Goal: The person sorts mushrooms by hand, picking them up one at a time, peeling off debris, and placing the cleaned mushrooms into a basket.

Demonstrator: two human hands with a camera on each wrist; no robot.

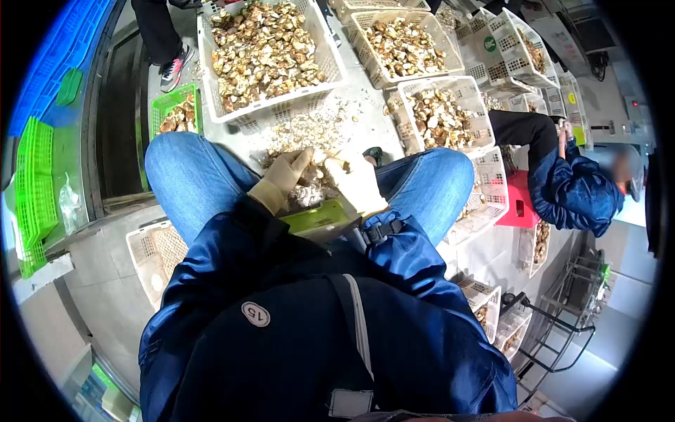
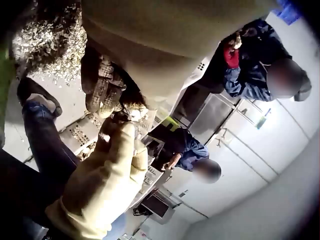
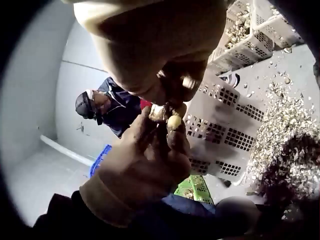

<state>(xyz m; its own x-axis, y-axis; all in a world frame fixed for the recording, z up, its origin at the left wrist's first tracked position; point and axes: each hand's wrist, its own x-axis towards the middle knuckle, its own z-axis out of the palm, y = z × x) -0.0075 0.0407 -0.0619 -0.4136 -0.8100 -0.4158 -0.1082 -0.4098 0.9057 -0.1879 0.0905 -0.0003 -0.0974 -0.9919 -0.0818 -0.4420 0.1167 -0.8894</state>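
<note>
Both hands wear pale cream gloves and meet above a heap of trimmings between the knees. My left hand [image 1: 287,176] pinches a small brown-and-white mushroom [image 3: 159,113] between dirt-stained fingertips; a round pale end faces the right wrist camera. My right hand [image 1: 357,184] is close against it, with curled fingers around a small greyish thing [image 2: 136,131], mostly hidden by the glove. In the left wrist view, the right glove [image 2: 107,175] comes up from below toward the left one. A green container [image 1: 318,218] sits in the lap area below the hands.
White perforated crates [image 1: 334,83] of mushrooms stand ahead and to the right. Pale trimmings [image 1: 320,126] cover the floor in front. A small green basket [image 1: 198,112] of mushrooms is beside the left knee. Another person [image 1: 573,183] sits at the right.
</note>
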